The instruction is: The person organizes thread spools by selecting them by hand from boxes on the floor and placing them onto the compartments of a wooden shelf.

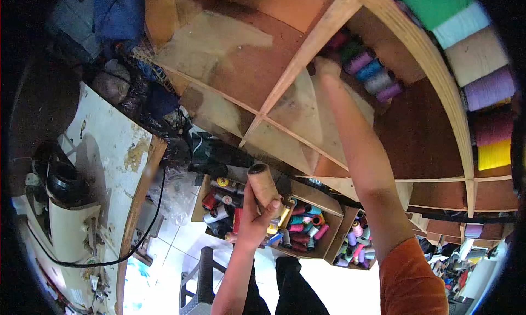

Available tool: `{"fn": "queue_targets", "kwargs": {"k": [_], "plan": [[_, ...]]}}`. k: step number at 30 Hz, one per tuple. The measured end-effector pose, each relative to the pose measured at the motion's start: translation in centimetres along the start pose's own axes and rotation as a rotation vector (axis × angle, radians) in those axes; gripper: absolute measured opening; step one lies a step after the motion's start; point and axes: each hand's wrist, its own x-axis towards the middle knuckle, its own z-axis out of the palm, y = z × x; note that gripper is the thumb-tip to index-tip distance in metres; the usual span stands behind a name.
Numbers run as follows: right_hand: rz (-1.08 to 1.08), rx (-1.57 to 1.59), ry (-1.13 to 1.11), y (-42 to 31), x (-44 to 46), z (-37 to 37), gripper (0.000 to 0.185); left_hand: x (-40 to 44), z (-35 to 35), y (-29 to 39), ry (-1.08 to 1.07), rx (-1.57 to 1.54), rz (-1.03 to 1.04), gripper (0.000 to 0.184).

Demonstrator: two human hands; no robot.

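My left hand (257, 219) is closed around a large tan thread spool (263, 184), held upright over a cardboard box of spools. My right arm reaches up into a wooden shelf compartment, and my right hand (327, 68) is near its back, at the end of a row of spools. That row has a purple spool (359, 62), a blue spool (369, 70), a grey spool (379, 82) and another purple one (389, 92). The fingers of my right hand are dim and partly hidden, so what they hold, if anything, does not show.
A wooden shelf (312, 46) with large spools on its right side spans the top. Below stand a cardboard box of spools (329, 249) and another box (350, 260). At left are a worn white table (109, 150) with a machine, a black cable and a grey stool (205, 276).
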Motion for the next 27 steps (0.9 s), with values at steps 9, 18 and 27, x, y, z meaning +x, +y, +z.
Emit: {"fn": "queue_targets", "kwargs": {"k": [9, 18, 27], "plan": [[0.07, 0.722, -0.1, 2.9, -6.4, -1.7, 0.048, 1.8, 0.2, 2.5, -0.04, 0.159, 0.072, 0.078], [0.307, 0.845, -0.619, -3.3, -27.9, -13.7, 0.041, 3.5, 4.9, 3.7, -0.104, 0.691, 0.286, 0.098], [0.034, 0.712, -0.061, -2.2, -12.4, -9.7, 0.034, 2.7, 4.4, 1.3, -0.005, 0.758, 0.403, 0.118]]}}
